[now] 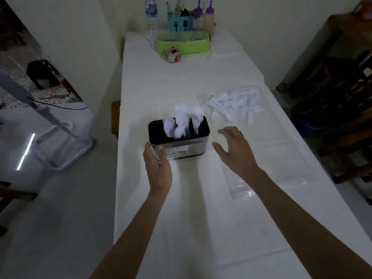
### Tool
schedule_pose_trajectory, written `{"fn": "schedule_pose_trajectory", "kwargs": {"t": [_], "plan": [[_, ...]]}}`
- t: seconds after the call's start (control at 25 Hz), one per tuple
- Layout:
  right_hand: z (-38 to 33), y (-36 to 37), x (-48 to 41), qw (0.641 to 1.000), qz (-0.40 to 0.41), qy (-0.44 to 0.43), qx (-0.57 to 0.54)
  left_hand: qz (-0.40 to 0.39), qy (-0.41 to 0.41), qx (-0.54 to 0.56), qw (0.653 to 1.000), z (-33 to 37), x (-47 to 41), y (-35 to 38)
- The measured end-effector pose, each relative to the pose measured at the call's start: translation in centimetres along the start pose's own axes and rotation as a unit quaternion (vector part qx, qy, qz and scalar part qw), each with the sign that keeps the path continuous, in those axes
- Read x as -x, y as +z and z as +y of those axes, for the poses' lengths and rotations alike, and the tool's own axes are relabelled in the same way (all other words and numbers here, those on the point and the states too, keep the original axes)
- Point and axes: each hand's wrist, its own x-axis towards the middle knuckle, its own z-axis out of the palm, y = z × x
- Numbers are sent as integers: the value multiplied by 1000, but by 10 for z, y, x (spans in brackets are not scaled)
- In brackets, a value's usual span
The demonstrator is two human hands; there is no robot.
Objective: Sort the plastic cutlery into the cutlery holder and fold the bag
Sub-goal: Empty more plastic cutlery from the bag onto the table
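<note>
The holder (181, 147) is black with a silvery front. The cutlery (181, 121) in it and the loose spoons (235, 105) are white, the bag (267, 158) clear, the counter (191, 218) white. At the back are a lime-green box (182, 45), a turquoise caddy (180, 26) printed with black fork and spatula shapes, and two purple-capped bottles (208, 17).

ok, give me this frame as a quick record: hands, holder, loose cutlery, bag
left hand: grips the near left corner of the cutlery holder
right hand: open, fingers spread, right of the cutlery holder, not touching it
cutlery holder: upright on the table, white cutlery standing in it
loose spoons: pile beyond the right hand, not yet sorted
bag: clear, flat, unfolded, right of the cutlery holder
</note>
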Motion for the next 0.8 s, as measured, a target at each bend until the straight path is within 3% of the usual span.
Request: {"fn": "schedule_pose_trajectory", "kwargs": {"t": [0.08, 0.24, 0.32, 0.56, 0.68, 0.8], "plan": [[24, -5, 32, 998, 4, 11, 55, 3, 32, -41, 999, -12, 36, 15], [93, -25, 81, 986, -34, 105, 129, -135, 42, -203, 969, -32, 92, 67], [128, -39, 91, 976, -40, 150, 154, -166, 68, -277, 944, -33, 102, 97], [218, -67, 70, 948, -71, 248, 189, -131, 50, -447, 883, -33, 106, 172], [244, -67, 50, 937, -118, 271, 187, -86, 20, -465, 881, -35, 108, 190], [258, -58, 38, 942, -115, 257, 180, -40, -21, -437, 899, -29, 110, 200]]}}
